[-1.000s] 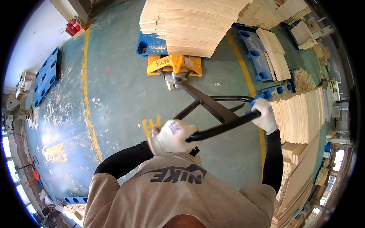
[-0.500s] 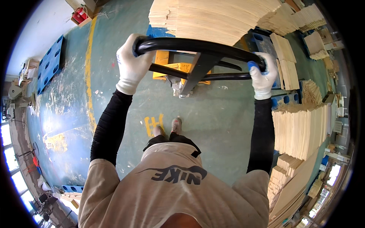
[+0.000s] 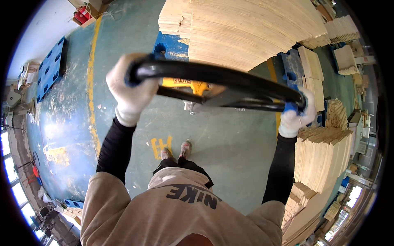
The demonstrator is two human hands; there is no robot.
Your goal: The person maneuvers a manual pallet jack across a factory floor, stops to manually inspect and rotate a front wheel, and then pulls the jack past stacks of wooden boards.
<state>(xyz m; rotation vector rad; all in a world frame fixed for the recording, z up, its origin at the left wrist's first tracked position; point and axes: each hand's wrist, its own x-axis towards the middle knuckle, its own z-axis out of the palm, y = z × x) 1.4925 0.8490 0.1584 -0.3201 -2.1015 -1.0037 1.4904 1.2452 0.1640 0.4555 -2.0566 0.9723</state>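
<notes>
**Black curved tubular handle (image 3: 213,74) held at both ends**

The white-gloved left grip (image 3: 131,88) and white-gloved right grip (image 3: 298,118) are wrapped around it, in front of the body. Its blurred shaft (image 3: 219,98) leads toward a yellow metal pallet jack (image 3: 199,87) at a blue plastic pallet (image 3: 172,44). A tall stack of pale wooden sheets (image 3: 242,33) is already loaded there; whether it is raised, and what remains, cannot be told.

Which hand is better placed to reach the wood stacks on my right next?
Probably your right hand: it holds the black handle closer to those wood stacks than your left hand does.
</notes>
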